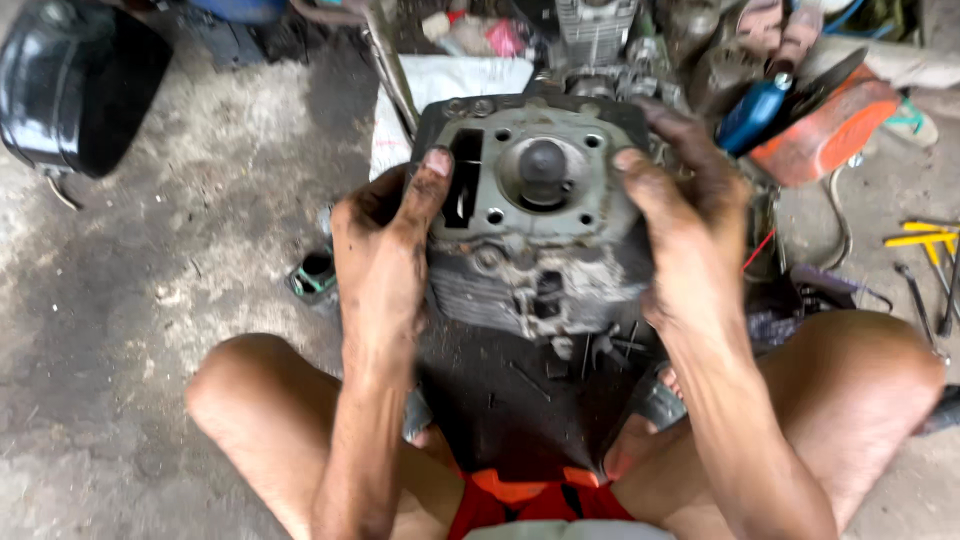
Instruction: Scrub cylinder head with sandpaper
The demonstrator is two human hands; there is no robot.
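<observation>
Both hands clamp the grey engine cylinder head (535, 215), held up over the concrete floor (180, 260) between the knees. Left hand (385, 245) grips its left side, right hand (685, 215) its right. Yellow-handled tools (925, 238) far right.

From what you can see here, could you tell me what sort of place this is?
Probably an informal motorcycle repair spot on a bare concrete floor: both hands grip a greasy engine cylinder head, with yellow-handled tools scattered nearby.

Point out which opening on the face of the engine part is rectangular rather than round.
The tall black slot at the face's left edge on the cylinder head, beside the left hand's thumb; the other openings are round holes.
</observation>
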